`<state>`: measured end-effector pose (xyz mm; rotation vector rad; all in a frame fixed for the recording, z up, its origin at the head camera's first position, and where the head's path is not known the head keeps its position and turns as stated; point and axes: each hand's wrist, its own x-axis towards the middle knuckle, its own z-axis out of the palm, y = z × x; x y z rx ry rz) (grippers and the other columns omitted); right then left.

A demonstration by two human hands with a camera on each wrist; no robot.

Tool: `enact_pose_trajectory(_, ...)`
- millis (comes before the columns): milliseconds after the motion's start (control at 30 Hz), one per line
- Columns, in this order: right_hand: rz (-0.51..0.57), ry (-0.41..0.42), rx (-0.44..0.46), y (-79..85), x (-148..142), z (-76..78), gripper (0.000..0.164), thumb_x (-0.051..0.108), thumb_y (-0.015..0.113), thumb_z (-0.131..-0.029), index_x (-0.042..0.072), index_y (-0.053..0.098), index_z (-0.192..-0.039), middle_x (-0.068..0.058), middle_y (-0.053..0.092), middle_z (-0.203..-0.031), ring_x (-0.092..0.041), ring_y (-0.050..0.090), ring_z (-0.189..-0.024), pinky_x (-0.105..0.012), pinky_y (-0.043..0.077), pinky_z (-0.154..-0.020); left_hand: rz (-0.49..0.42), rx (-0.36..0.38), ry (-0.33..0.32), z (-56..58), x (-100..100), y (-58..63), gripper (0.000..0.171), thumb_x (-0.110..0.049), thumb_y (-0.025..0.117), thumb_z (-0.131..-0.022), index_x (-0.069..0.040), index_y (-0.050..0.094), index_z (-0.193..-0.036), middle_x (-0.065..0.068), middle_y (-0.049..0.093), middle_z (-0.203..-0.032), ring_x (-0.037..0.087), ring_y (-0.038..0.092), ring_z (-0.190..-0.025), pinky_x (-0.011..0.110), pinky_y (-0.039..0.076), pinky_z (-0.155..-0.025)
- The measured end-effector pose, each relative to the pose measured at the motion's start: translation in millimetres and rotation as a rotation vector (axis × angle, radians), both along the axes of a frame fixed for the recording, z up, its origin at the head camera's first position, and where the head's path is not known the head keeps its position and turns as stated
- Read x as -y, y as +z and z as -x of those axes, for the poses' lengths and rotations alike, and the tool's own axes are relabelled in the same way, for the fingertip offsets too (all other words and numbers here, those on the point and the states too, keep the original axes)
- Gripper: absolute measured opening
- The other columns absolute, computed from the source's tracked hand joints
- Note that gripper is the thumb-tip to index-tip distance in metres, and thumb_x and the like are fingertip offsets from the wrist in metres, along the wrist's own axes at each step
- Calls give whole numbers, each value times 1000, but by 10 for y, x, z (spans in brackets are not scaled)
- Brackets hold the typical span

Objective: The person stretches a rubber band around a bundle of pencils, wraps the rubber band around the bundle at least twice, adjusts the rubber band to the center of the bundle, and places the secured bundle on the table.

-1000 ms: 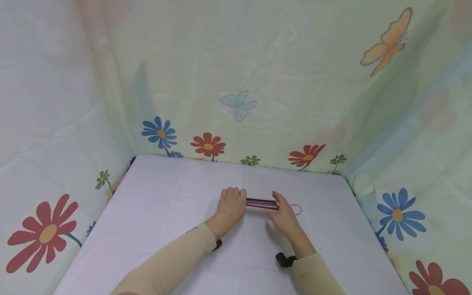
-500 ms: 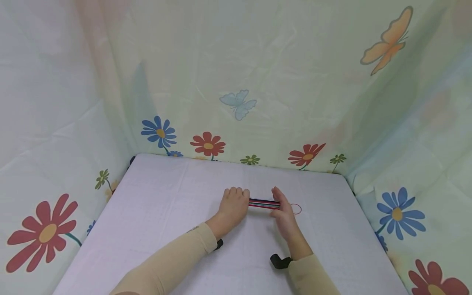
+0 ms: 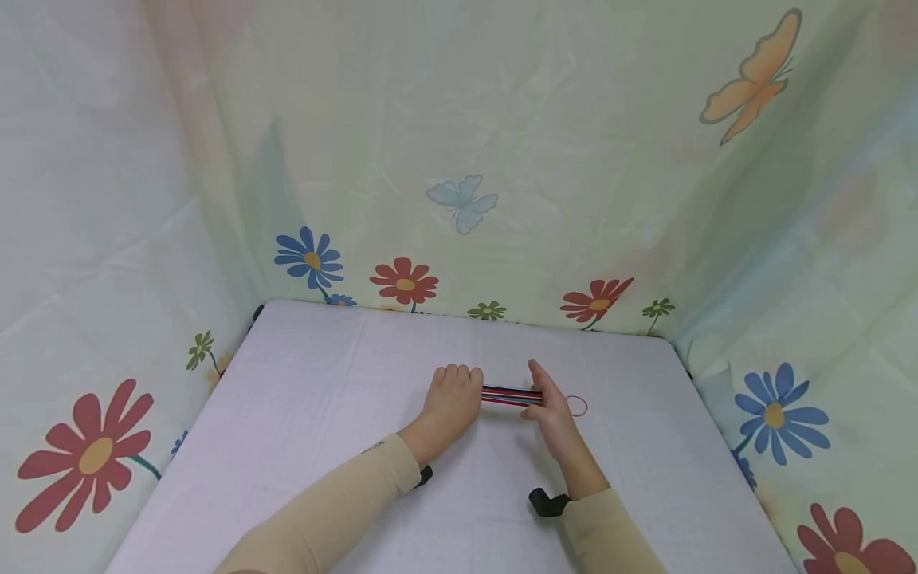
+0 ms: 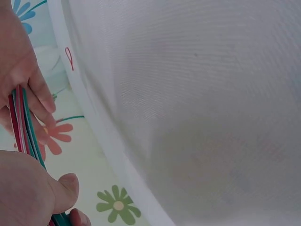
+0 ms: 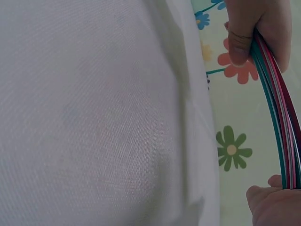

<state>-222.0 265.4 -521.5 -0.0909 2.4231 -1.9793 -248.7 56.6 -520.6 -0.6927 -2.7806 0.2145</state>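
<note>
Both hands are at a bundle of thin, pencil-like sticks (image 3: 511,395) in teal, red, pink and dark colours, held crosswise over the table. My left hand (image 3: 450,402) grips its left part, fingers curled round it, as the left hand (image 5: 258,33) in the right wrist view also shows. Against the bundle's right end lies my right hand (image 3: 555,414), fingers extended upward. In the left wrist view the stick ends meet the palm of the right hand (image 4: 16,61), its fingers reaching past them. The bundle's far left end is hidden by the left hand.
A thin red loop like a rubber band (image 3: 586,406) lies on the white-covered table (image 3: 344,359) just right of the right hand. Flower-printed curtains (image 3: 358,159) rise at the back and sides. Black wrist cameras (image 3: 548,503) stick out near the sleeves.
The bundle and both hands have shifted slightly right, then a little back left. The right hand's fingers now point more upright, its palm still at the stick ends. The red loop has stayed put.
</note>
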Motion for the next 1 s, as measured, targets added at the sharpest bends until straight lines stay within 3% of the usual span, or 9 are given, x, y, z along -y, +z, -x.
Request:
enact_pose_trajectory(133, -51, 12, 9, 25, 26, 12, 94, -16, 55, -84, 8, 27, -170, -13, 20, -180, -44, 17, -167, -4, 33, -104, 6, 13, 0, -8, 11, 15, 18, -27, 57, -110, -12, 53, -100, 2, 60, -89, 18, 58, -86, 34, 48, -78)
enact_pose_trajectory(333, -106, 19, 15, 39, 56, 25, 95, -14, 58, -83, 12, 29, -170, -14, 22, -180, -45, 21, -166, -45, 31, -127, 5, 16, 8, 4, 43, 7, 18, -28, 56, -111, -13, 53, -101, 2, 61, -89, 19, 61, -85, 34, 49, -76)
enact_pose_trajectory(400, -97, 7, 24, 29, 50, 22, 96, -14, 58, -83, 10, 27, -171, -17, 21, -179, -43, 19, -167, -42, 32, -127, 7, 12, 5, 7, 52, 9, 19, -28, 56, -111, -13, 53, -101, 2, 61, -90, 19, 61, -85, 34, 49, -76)
enact_pose_trajectory(533, -74, -2, 51, 32, 48, -12, 98, -13, 58, -83, 6, 20, -171, -21, 16, -180, -37, 11, -169, -11, 35, -110, 12, 5, 7, 7, 55, 37, 19, -29, 57, -111, -13, 53, -100, 2, 63, -90, 19, 62, -86, 35, 50, -77)
enact_pose_trajectory(633, -93, 0, 44, 30, 88, -41, 101, -13, 60, -82, 4, 17, -171, -20, 9, -181, -36, 3, -170, -20, 29, -125, 9, 4, 17, 2, 52, 62, 18, -28, 57, -111, -13, 53, -101, 3, 64, -90, 19, 62, -86, 35, 50, -77)
enact_pose_trajectory(700, -122, -9, 27, 22, 126, -55, 101, -12, 61, -81, 3, 17, -171, -19, 5, -181, -37, 0, -170, -39, 19, -135, 5, 1, 22, -3, 51, 71, 17, -27, 57, -111, -13, 53, -102, 3, 65, -90, 19, 62, -86, 35, 50, -77)
enact_pose_trajectory(767, -140, -24, 10, 11, 162, -61, 102, -12, 61, -80, 4, 18, -171, -19, 4, -182, -38, -2, -170, -57, 7, -135, 2, 3, 23, -4, 52, 73, 17, -27, 57, -110, -13, 53, -102, 3, 66, -91, 20, 62, -86, 35, 50, -77)
enact_pose_trajectory(900, -173, -27, -10, 3, 179, -55, 102, -11, 61, -80, 4, 18, -171, -18, 6, -182, -38, 0, -170, -58, 9, -134, 2, 19, 31, 7, 58, 53, 16, -27, 56, -111, -13, 54, -104, 4, 66, -93, 20, 63, -88, 36, 50, -79)
enact_pose_trajectory(1000, -289, -18, -36, -4, 157, -44, 103, -7, 61, -81, 8, 15, -172, -15, 7, -182, -36, 4, -170, -59, 10, -134, -3, 24, 33, 20, 62, 25, 16, -27, 56, -111, -13, 55, -104, 4, 66, -94, 20, 63, -89, 36, 50, -79)
